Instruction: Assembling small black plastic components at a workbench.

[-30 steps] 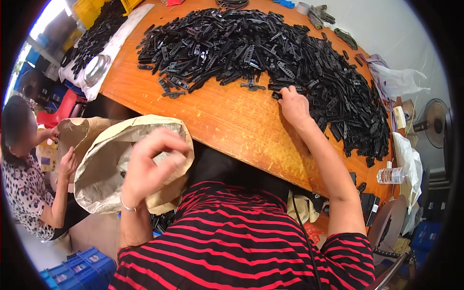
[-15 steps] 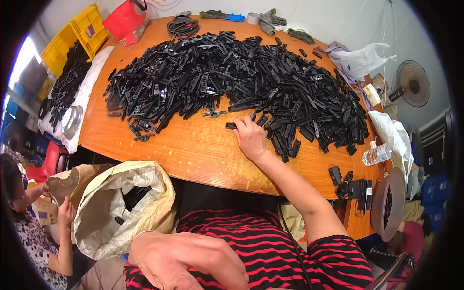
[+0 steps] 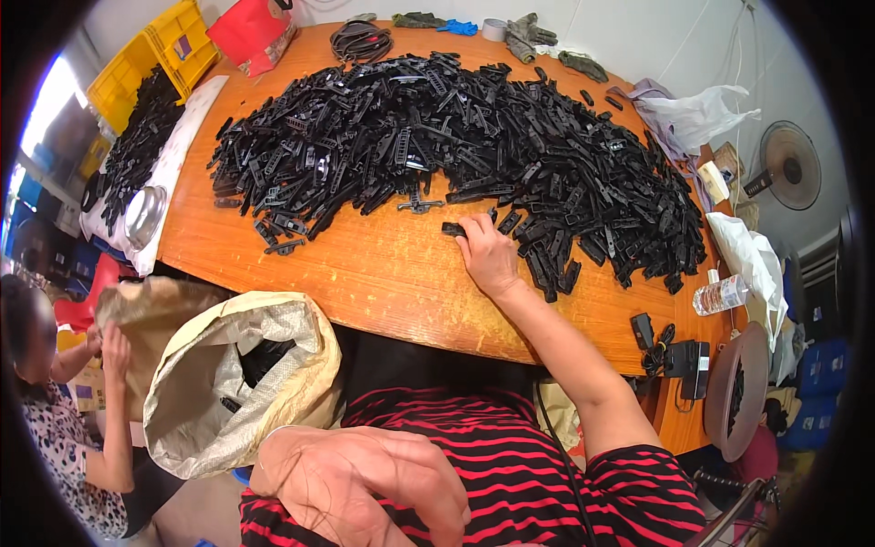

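Right hand [image 3: 490,257]: over the tabletop [image 3: 365,273], between its near edge and the pile of black plastic pieces [image 3: 510,150]. Thumb and forefinger are clamped on the end of one black piece [image 3: 452,229], which extends to the left of the fingertips, just short of the pile. Left hand [image 3: 365,483]: in front of the striped shirt [image 3: 547,474], off the near edge; fingers bent and close together. Whether they grip anything cannot be told. The pile curves across the tabletop toward the right edge. An open sack [image 3: 182,406] with black pieces inside stands off the near edge, toward the left corner. Beside it, a co-worker's hands [image 3: 116,351] touch a brown sack [image 3: 164,314]. Right edge: a clear bottle [image 3: 720,296], lying tilted. Near right corner: a power adapter [image 3: 688,369]. Far edge: coiled cable [image 3: 361,50], tape roll [image 3: 493,30], grey gloves [image 3: 527,41].
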Available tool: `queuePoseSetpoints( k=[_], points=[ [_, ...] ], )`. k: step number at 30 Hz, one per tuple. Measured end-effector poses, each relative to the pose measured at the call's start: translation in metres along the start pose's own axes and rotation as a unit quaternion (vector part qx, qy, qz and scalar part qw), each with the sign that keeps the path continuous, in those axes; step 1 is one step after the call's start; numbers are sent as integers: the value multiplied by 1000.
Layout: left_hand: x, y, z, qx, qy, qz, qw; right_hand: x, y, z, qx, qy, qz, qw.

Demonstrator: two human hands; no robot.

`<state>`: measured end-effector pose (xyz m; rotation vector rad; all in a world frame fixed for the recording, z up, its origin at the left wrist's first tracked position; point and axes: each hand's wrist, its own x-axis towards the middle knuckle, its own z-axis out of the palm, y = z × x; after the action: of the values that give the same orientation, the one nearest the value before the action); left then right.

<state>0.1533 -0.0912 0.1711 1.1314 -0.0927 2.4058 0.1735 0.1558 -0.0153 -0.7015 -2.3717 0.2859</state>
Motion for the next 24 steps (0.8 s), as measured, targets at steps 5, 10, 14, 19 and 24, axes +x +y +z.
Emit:
queuePoseSetpoints(
  k=[5,10,14,19,24],
  points=[
    [8,-3,17,-5,34,11,999,1,-4,0,6,-2,-6,1000],
    [83,42,-18,20,-262,-440,859,-2,1,1,10,16,-4,1000],
    [59,58,-34,55,-347,-385,853,0,-4,-2,12,33,-21,999],
    [65,66,-63,218,-354,-377,828,-1,-2,-3,12,48,-26,998],
    [98,85,-177,795,-189,-331,471,-3,-1,-5,23,59,-49,997]
  ],
)
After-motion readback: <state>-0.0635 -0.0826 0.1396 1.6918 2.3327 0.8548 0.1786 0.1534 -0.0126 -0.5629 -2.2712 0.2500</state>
